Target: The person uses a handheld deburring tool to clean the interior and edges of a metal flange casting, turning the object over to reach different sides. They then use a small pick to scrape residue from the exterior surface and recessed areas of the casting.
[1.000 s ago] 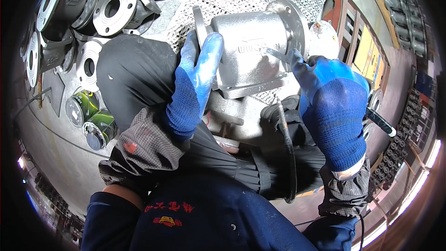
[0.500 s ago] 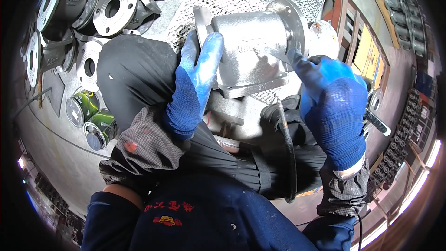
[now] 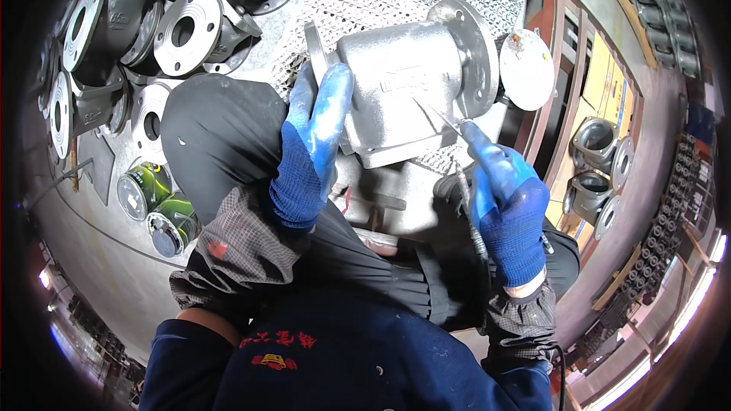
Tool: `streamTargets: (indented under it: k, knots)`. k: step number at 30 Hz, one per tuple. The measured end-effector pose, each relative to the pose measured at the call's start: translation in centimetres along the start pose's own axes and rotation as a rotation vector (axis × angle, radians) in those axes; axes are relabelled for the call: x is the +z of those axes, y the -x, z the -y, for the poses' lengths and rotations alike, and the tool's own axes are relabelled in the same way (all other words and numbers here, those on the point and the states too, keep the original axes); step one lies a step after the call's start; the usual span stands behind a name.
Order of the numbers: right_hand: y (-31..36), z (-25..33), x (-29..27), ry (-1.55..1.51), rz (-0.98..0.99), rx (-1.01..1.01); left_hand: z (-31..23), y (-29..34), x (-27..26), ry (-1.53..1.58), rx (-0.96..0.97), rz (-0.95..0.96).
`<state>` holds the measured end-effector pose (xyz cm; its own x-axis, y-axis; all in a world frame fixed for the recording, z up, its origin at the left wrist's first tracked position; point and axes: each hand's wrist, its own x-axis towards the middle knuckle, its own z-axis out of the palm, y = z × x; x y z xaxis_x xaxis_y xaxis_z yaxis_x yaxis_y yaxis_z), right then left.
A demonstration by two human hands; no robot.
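A silver-grey cast valve body [image 3: 403, 80] with round flanges lies on its side in front of me. My left hand [image 3: 320, 110], in a blue coated glove, grips its left flange, with fingers on the outer side and the thumb side facing the body. In my gloved right hand [image 3: 506, 183] is a putty knife [image 3: 444, 119]. Its thin blade points up and left at the lower right of the casting's wall. Whether the blade touches the metal I cannot tell. Most of the handle is hidden by the glove.
Several flanged castings [image 3: 186, 34] are piled at upper left. Two green cans [image 3: 171, 224] stand beside my knee. Perforated metal sheet [image 3: 365, 0] lies beyond the valve body. At right are a white round disc [image 3: 527, 72], a red-brown frame [image 3: 544, 23] and a hose [image 3: 468, 209].
My right hand has moved left and down, turning so the blade appears edge-on. The valve body has shifted slightly left and tilted. My left hand stays on the flange.
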<state>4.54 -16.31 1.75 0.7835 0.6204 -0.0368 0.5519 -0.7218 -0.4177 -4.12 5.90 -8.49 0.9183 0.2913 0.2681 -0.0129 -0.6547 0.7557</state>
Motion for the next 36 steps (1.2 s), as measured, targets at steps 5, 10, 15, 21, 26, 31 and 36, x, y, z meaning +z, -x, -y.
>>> streamTargets:
  k: [5,10,15,21,26,31,36]
  knots:
    - [0.3,-0.2,0.2,-0.002,-0.031,0.04,-1.1,-0.5,-0.4,0.442,-0.175,-0.044]
    - [-0.1,-0.2,0.7,-0.002,-0.104,0.01,-0.4,-0.1,-0.4,0.104,0.026,0.002]
    - [-0.2,-0.6,0.8,-0.005,-0.12,0.028,-0.8,-0.2,-0.2,0.112,-0.038,0.01]
    - [-1.0,-0.7,1.5,-0.048,-0.173,-0.061,-0.8,-0.1,-0.4,0.074,-0.064,0.029]
    - [-1.1,-0.7,1.7,-0.075,-0.149,-0.032,-1.5,-0.5,-0.3,0.269,-0.248,0.017]
    - [-1.2,-0.6,1.9,-0.108,-0.145,-0.007,-2.5,-1.0,-0.4,0.453,-0.442,-0.001]
    - [-1.1,-1.0,2.1,-0.081,-0.159,-0.017,-3.0,-1.4,-0.4,0.538,-0.542,-0.004]
